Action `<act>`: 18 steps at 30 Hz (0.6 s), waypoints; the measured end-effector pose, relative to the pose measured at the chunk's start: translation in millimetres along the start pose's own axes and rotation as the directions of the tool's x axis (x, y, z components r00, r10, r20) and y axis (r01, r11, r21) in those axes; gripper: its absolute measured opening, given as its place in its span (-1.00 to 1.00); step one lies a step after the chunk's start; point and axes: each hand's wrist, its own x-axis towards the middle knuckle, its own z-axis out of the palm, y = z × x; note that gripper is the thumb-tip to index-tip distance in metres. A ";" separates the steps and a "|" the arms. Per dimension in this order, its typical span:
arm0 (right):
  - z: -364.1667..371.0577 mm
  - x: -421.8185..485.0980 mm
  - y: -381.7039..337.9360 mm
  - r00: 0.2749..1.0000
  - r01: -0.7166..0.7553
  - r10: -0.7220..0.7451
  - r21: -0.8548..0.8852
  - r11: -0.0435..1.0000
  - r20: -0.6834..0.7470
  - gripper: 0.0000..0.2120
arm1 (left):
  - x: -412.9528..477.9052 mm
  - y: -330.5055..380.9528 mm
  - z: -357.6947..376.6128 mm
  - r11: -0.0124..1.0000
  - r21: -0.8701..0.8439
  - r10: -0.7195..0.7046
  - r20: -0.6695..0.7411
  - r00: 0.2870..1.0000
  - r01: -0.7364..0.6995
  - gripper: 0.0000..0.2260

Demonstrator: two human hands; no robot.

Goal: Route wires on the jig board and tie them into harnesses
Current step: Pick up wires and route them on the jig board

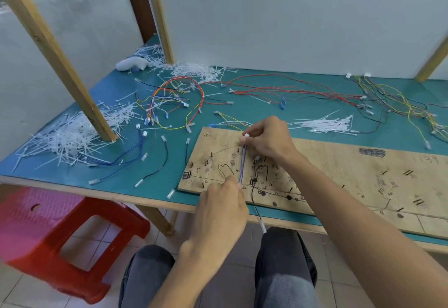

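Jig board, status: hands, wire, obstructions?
Right hand pinches blue wire at its far connector end; left hand pinches near end. Wire taut over jig board. Black wire alongside, hanging off the front edge.

The jig board (339,162) runs out of the picture at the right edge, so its far end is not seen. The pen writing on it is too small and smeared to read. The lower end of the purple wire (243,164) goes behind the left hand (223,210), whose own back covers most of its fingertips; it seems to pinch the wire there. The fingers (251,130) of the right hand (269,138) cover most of the white connector (246,135). The coloured wires (400,99) at the right of the worktop (155,193) are cut by the edge. The red stool (80,235) is blurred and cut at the left. The grey object (132,63) far back is too unclear to name.
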 end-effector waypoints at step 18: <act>13.6 -106.6 0.4 0.819 0.574 -0.528 -0.326 0.751 0.224 -0.87 | 11.0 -31.0 -34.3 0.978 0.207 -0.057 0.261 0.964 0.002 -0.71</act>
